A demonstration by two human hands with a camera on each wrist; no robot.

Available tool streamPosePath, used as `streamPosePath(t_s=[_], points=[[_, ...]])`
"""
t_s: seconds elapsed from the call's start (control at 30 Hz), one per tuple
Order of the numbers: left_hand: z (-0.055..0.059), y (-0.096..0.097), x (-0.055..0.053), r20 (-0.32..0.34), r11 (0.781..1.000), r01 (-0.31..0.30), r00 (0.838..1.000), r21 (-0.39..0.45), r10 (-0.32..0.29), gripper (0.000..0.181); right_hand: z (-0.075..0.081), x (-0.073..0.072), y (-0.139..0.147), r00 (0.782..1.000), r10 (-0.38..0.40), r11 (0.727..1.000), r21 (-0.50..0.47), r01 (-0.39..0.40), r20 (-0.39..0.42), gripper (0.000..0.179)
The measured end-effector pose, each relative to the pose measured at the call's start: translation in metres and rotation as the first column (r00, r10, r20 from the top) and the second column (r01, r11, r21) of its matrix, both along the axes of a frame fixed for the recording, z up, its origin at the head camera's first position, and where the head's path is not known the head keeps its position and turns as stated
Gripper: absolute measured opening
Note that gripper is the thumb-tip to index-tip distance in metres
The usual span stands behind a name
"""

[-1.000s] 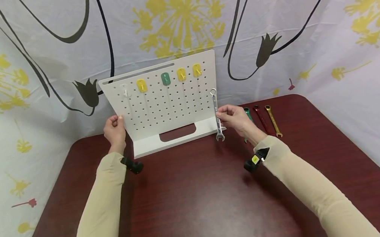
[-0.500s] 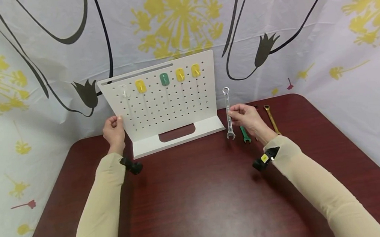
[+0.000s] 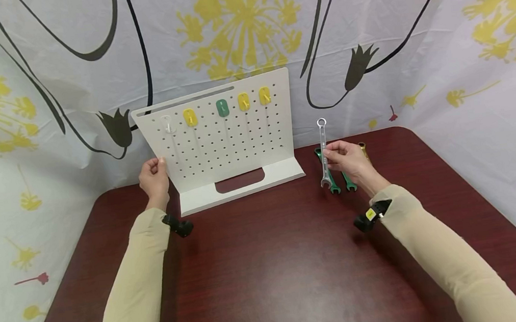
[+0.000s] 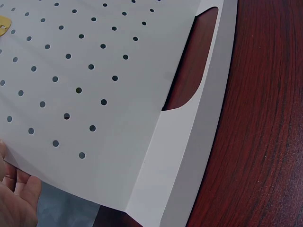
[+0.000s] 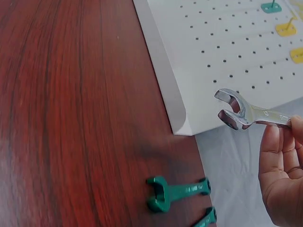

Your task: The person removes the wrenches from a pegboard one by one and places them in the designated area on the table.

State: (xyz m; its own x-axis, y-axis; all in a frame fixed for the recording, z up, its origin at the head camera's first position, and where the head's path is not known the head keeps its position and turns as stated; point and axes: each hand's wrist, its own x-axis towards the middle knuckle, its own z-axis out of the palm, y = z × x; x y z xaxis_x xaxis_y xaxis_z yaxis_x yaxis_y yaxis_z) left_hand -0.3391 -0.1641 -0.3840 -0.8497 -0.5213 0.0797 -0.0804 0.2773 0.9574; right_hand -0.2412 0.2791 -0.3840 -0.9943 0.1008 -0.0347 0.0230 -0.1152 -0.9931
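Observation:
My left hand (image 3: pixel 154 179) pinches the left edge of a white pegboard (image 3: pixel 282 169), thumb in front. Past the board's right end, my right hand (image 3: pixel 351 162) holds a silver combination wrench (image 3: pixel 323 142) between thumb and fingers. The wrench stands upright, ring end up and open end down. In the right wrist view the open end of the silver wrench (image 5: pixel 250 115) points away from the fingers. Two green wrenches (image 3: pixel 349 183) lie on the table below it. Part of a gold wrench (image 3: pixel 364 150) shows behind my right hand; the red wrench is hidden.
Along the board's upper part sit a clear hook (image 3: pixel 169 124), a green hook (image 3: pixel 222 108) and several yellow hooks (image 3: pixel 190 117), with nothing hanging from them. A patterned cloth (image 3: pixel 246 29) rises behind the dark red table (image 3: pixel 258 263).
My right hand has carried the silver wrench rightward, from in front of the board's right edge to over the green wrenches. My left hand keeps its hold on the board.

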Motion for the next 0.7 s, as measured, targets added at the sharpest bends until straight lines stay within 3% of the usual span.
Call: streamPosePath(t_s=[0.27,0.7], points=[[0.0,0.0,0.0,-0.011,1.0,0.001,1.0,-0.004,-0.001,0.033,-0.002,0.006,0.02,0.999,-0.032,0.999,0.024,0.032,0.009,0.004],[0.0,-0.001,0.0,-0.013,1.0,0.013,1.0,-0.005,-0.013,0.034,-0.008,0.013,0.047,0.998,-0.056,0.998,-0.018,0.056,-0.021,0.006]])
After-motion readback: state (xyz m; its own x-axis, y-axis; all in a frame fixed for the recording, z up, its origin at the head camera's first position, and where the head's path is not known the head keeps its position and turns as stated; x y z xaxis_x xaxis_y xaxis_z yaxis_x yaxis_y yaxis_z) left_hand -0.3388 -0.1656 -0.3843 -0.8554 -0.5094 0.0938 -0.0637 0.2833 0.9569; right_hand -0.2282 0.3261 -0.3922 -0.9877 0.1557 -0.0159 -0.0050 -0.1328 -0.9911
